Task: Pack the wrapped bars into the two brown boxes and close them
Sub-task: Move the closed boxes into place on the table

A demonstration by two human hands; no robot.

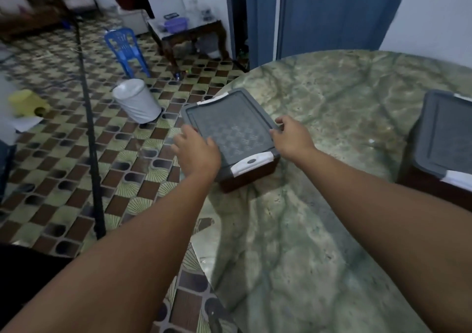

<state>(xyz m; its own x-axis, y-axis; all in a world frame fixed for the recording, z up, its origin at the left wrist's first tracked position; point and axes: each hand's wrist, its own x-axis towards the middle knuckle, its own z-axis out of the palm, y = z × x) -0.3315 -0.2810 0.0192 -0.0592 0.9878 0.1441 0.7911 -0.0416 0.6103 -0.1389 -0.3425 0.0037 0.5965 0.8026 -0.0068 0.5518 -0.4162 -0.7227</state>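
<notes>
Both hands bracket the near box (231, 138) at the table's (332, 205) left edge: left hand (196, 151) flat on the lid's left side, right hand (291, 136) gripping its right rim. Second box (444, 141) sits at the right edge, nearer the right hand.

A green marble table (332, 230) carries two lidded brown boxes (245, 177) (434, 192).
</notes>
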